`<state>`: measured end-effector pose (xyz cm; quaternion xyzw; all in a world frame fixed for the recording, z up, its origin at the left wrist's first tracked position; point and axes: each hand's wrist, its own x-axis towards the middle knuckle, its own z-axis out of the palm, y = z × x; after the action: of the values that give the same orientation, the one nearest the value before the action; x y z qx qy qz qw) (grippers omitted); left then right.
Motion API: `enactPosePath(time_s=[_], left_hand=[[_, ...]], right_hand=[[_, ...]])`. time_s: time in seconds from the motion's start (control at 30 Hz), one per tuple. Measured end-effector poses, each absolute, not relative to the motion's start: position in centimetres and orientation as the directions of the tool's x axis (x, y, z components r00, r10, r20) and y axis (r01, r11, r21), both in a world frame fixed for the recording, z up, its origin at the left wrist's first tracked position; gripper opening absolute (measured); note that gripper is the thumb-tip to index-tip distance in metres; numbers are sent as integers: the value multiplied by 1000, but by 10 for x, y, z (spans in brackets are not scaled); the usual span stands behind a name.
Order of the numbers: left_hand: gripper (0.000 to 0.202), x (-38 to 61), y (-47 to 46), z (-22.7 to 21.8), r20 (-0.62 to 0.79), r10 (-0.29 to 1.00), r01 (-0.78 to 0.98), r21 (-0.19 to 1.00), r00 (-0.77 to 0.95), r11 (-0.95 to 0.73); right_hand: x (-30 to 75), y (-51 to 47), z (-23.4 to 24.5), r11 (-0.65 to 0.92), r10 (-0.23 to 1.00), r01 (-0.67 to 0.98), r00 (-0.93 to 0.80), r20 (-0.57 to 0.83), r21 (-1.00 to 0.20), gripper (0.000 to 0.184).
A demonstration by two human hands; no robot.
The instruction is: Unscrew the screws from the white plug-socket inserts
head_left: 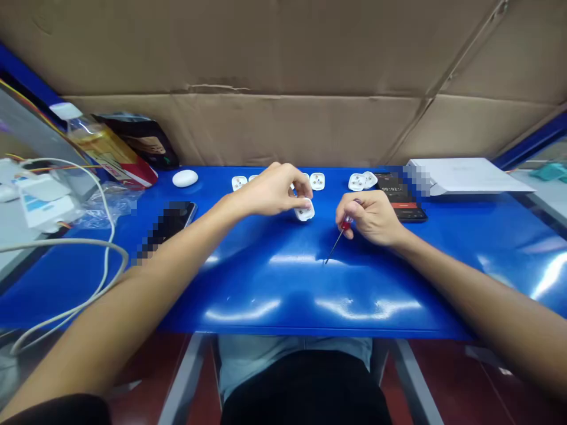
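My left hand (270,190) grips a white plug body (305,210) between thumb and fingers, just above the blue table top (283,283). My right hand (371,218) is shut on a small red-handled screwdriver (345,224), its thin shaft pointing down and left towards the table. The screwdriver tip is close to the surface, roughly a hand's width from the held plug. Several more white plug bodies (317,181) lie in a row behind my hands, with a pair (362,181) nearer my right hand. My left hand hides part of the row.
A dark phone (401,198) showing a timer lies behind my right hand, and another phone (168,224) lies left of my left forearm. There are a white oval case (185,178), a bottle (104,144), white cables (106,218), and white papers (469,176). Cardboard stands behind the table.
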<state>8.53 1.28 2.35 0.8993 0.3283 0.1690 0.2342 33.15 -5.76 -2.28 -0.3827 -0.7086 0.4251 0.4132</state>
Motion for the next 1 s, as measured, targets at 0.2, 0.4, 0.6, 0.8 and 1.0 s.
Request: enactPosePath(time_s=[0.2, 0.4, 0.6, 0.8, 1.0], left_hand=[[19, 50, -34, 7, 0, 791, 615, 628, 612, -476], [49, 30, -36, 0, 66, 776, 579, 627, 627, -521], [50, 27, -28, -15, 67, 677, 504, 615, 733, -607], [50, 30, -28, -20, 77, 655, 502, 578, 751, -644], [49, 30, -30, -18, 109, 636, 482, 560, 764, -674]], right_hand=[[324, -63, -23, 395, 909, 339, -276, 311, -854, 33], [320, -69, -21, 488, 873, 442, -276, 403, -753, 23], [318, -74, -27, 510, 854, 480, -381, 354, -714, 22], [317, -77, -26, 568, 821, 496, -398, 409, -657, 20], [316, -78, -25, 554, 830, 497, -394, 395, -668, 21]])
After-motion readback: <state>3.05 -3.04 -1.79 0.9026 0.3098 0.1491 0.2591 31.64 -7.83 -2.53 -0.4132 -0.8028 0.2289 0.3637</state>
